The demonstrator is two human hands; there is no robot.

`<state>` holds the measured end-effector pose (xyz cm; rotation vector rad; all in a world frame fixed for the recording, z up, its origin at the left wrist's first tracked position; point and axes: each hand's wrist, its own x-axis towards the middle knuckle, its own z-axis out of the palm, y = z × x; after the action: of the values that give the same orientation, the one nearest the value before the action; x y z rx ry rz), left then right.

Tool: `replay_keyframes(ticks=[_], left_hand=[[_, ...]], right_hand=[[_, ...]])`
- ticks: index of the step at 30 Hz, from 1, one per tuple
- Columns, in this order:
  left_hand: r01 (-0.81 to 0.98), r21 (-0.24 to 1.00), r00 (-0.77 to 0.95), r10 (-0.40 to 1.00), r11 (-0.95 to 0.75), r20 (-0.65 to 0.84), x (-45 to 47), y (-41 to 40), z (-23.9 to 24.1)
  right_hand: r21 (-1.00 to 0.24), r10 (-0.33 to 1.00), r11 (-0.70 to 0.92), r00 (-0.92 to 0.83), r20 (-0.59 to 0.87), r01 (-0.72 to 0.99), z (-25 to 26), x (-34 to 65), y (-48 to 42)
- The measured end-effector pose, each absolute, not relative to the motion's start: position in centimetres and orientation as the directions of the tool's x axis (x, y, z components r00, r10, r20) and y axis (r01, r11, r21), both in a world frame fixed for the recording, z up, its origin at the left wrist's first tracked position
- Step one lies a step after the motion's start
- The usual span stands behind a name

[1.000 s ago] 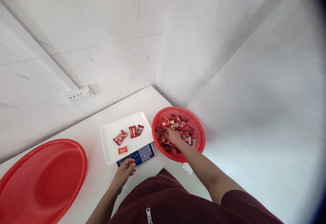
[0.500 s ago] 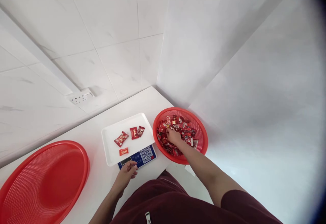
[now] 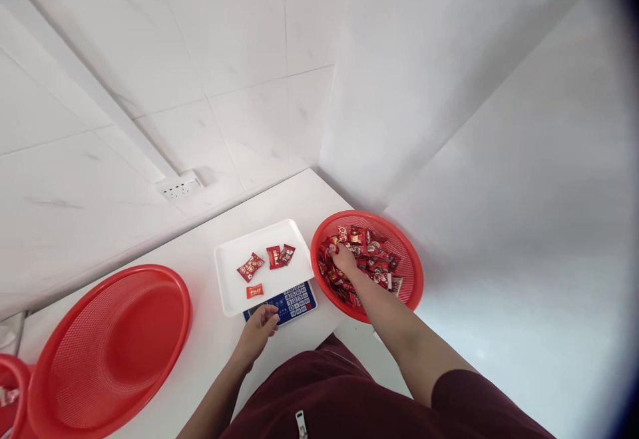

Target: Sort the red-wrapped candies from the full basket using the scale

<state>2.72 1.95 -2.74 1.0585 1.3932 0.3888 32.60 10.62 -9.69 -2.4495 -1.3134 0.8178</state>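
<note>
My right hand (image 3: 344, 261) reaches into a red mesh basket (image 3: 417, 273) heaped with red-wrapped candies (image 3: 372, 249). Its fingers close on a wrapped candy (image 3: 332, 249) at the left of the heap, partly hidden by the hand. My left hand (image 3: 260, 327) holds nothing; its fingers are loosely bent and apart, by the front edge of a blue digital scale (image 3: 287, 307). On top of the scale is a white tray (image 3: 232, 253). Several candies lie apart on it: a patterned one (image 3: 250, 267), a small orange-red one (image 3: 254, 291), and a touching pair (image 3: 274, 257).
A large red basket (image 3: 144, 326) with nothing in it stands on the white table (image 3: 200, 332) at left. Another red basket (image 3: 14, 386) is cut off at the far left edge. A wall socket (image 3: 180, 188) sits above the table, and walls meet behind the corner.
The view has swung slightly left, bringing the far-left basket into sight. My right hand stays in the candy basket, its fingers now on a candy. The candies on the tray lie as before.
</note>
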Motion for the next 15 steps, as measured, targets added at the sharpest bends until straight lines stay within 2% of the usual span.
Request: replay_keyframes(ticks=[3,6,7,9,12,15], left_hand=[[0.339,0.814,0.104,0.842,0.471,-0.530,1.4,2.3,-3.1],[0.449,0.814,-0.042,0.919,0.368,-0.392,-0.3,3.1,-3.8],[0.510,0.795,-0.075,0.938,0.328,-0.339,-0.7,3.4,-4.0],[0.621,0.741,-0.090,0.962,0.257,-0.258,-1.3,4.1,-4.4],[0.722,0.672,-0.031,0.978,0.165,-0.206,-1.6,4.9,-4.9],[0.774,0.627,0.008,0.990,0.083,-0.140,-1.4,5.8,-5.2]], right_hand=[[-0.506,0.847,-0.527,0.475,-0.240,0.683,-8.9,32.5,8.9],[-0.684,0.858,-0.401,0.512,-0.046,0.609,-7.2,30.7,7.6],[-0.748,0.873,-0.355,0.484,-0.051,0.561,-6.6,29.6,7.2],[-0.830,0.929,-0.325,0.315,-0.192,0.453,-5.5,26.9,6.7],[-0.858,0.925,-0.370,0.059,-0.375,0.357,-4.4,23.0,6.3],[-0.870,0.914,-0.370,-0.040,-0.404,0.325,-4.2,20.8,6.2]])
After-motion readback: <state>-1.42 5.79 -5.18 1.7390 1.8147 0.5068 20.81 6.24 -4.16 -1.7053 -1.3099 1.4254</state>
